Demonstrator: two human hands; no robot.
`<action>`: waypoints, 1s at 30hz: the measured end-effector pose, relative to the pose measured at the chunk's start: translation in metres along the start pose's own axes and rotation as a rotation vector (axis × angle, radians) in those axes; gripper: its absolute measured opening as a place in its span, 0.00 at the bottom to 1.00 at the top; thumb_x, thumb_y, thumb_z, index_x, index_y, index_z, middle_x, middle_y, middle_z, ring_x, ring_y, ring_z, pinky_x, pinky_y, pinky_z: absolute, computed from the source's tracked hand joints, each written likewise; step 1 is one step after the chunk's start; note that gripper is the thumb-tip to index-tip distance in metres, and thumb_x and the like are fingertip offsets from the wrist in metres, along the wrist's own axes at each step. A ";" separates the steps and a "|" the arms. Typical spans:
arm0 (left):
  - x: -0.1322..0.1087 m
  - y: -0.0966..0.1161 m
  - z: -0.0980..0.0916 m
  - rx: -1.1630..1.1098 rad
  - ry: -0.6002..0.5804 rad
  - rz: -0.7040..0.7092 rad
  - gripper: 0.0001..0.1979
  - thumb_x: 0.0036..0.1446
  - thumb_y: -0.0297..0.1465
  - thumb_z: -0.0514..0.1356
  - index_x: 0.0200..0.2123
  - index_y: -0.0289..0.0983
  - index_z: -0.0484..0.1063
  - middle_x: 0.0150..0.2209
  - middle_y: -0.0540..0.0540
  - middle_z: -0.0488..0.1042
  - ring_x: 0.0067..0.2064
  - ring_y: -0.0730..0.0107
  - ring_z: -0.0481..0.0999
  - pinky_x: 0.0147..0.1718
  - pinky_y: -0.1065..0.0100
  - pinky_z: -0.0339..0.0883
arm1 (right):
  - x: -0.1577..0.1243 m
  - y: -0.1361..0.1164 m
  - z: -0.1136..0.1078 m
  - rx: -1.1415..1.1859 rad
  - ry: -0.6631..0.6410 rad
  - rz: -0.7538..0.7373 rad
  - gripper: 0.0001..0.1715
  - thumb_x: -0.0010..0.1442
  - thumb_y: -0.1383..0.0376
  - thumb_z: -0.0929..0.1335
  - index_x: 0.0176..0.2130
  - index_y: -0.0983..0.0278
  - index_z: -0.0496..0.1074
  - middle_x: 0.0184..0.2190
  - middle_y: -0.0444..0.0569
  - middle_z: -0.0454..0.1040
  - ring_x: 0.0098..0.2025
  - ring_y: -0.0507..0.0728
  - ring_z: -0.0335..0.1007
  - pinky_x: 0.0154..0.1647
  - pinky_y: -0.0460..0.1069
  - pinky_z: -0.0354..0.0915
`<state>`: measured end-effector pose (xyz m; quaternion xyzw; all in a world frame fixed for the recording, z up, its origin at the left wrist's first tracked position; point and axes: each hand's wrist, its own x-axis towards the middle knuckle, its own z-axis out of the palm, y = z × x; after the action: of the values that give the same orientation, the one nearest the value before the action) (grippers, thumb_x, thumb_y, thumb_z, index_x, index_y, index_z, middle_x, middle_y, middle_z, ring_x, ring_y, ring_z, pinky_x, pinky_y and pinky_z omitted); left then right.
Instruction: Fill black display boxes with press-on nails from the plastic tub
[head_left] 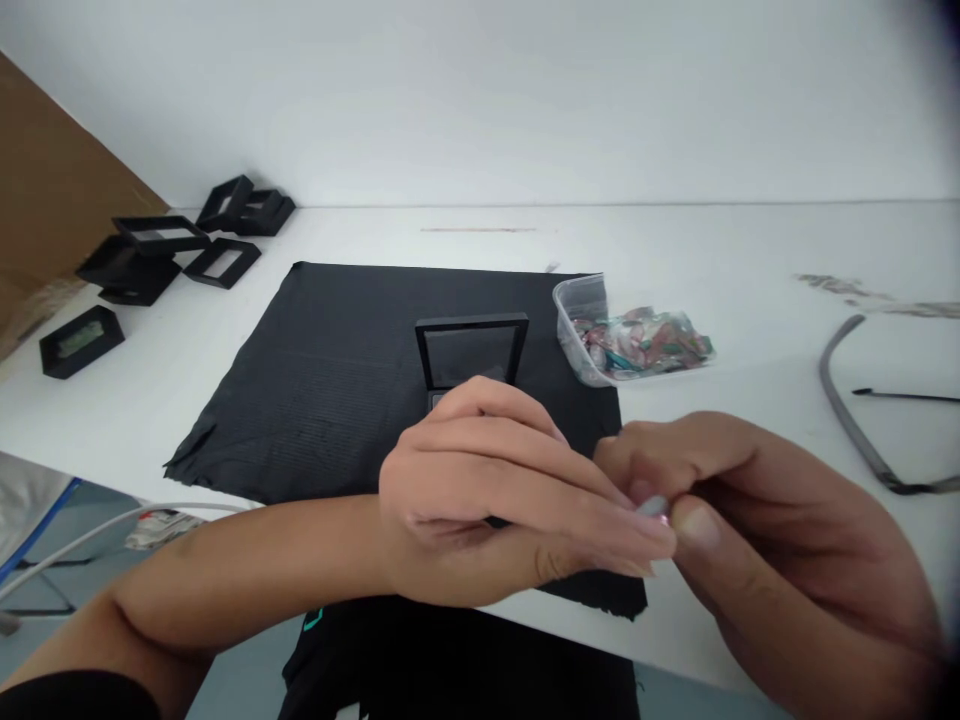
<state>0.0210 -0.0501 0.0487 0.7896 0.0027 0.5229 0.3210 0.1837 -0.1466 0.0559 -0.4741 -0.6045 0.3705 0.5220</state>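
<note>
1. The left hand (495, 480) comes from the left side, with its bare forearm reaching across the front edge of the table (757, 410), and the back of the hand turns toward the camera.
2. Its fingers are long and close together, pointing to the right, and their tips pinch a small shiny piece (654, 507).
3. The right hand (802, 530) comes from the lower right; its fingers are curled, and its thumb and forefinger pinch the same piece from the other side.
4. So the small shiny piece is between the fingertips of both hands, raised in front of the person, right of the middle.
5. It looks pale grey with a pink gleam; the fingers cover most of it, so I cannot tell its full shape.
6. Behind the left hand, a black frame (474, 322) stands upright on the black cloth (322, 390), its lower part hidden.
7. Near the cloth's right edge, a clear plastic container (571, 345) holds many colourful glossy pieces (649, 345).
</note>
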 end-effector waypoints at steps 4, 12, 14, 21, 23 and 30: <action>-0.001 -0.004 -0.001 0.014 -0.013 0.031 0.07 0.56 0.28 0.71 0.35 0.36 0.76 0.32 0.54 0.83 0.29 0.83 0.79 0.38 0.72 0.74 | 0.004 0.002 0.002 0.120 -0.038 0.089 0.10 0.68 0.55 0.66 0.35 0.53 0.69 0.24 0.40 0.70 0.26 0.49 0.68 0.26 0.41 0.68; -0.002 -0.020 -0.006 0.291 0.104 0.237 0.05 0.55 0.29 0.71 0.35 0.40 0.79 0.31 0.54 0.80 0.33 0.81 0.76 0.37 0.72 0.75 | 0.015 0.014 0.002 -0.049 0.147 -0.021 0.05 0.64 0.60 0.71 0.34 0.55 0.75 0.28 0.40 0.73 0.30 0.49 0.69 0.31 0.43 0.68; -0.001 -0.022 -0.008 0.339 0.087 0.269 0.06 0.53 0.30 0.72 0.35 0.40 0.80 0.30 0.55 0.80 0.32 0.80 0.76 0.37 0.73 0.76 | 0.016 0.015 0.001 -0.085 0.142 -0.056 0.03 0.64 0.62 0.71 0.37 0.55 0.76 0.29 0.42 0.74 0.31 0.50 0.70 0.31 0.44 0.69; 0.000 -0.024 -0.012 0.422 0.055 0.288 0.09 0.51 0.31 0.74 0.36 0.42 0.80 0.31 0.57 0.82 0.32 0.77 0.77 0.36 0.72 0.76 | 0.019 0.023 -0.008 -0.092 0.075 -0.145 0.08 0.65 0.63 0.70 0.43 0.54 0.79 0.33 0.44 0.76 0.35 0.52 0.71 0.35 0.47 0.70; 0.000 -0.024 -0.013 0.441 0.021 0.284 0.07 0.52 0.30 0.73 0.36 0.42 0.80 0.31 0.57 0.83 0.33 0.77 0.78 0.37 0.71 0.77 | 0.019 0.026 -0.012 -0.084 0.042 -0.157 0.12 0.64 0.64 0.71 0.48 0.52 0.79 0.34 0.44 0.76 0.36 0.52 0.71 0.34 0.47 0.70; -0.002 -0.027 -0.010 0.504 0.096 0.338 0.08 0.50 0.33 0.74 0.34 0.44 0.80 0.31 0.61 0.83 0.36 0.72 0.79 0.34 0.67 0.74 | 0.020 0.030 -0.014 -0.129 -0.015 -0.214 0.25 0.57 0.67 0.76 0.52 0.47 0.78 0.38 0.43 0.78 0.38 0.54 0.72 0.33 0.49 0.71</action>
<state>0.0209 -0.0246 0.0360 0.8079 0.0159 0.5886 0.0230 0.2031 -0.1200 0.0357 -0.4366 -0.6781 0.2765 0.5227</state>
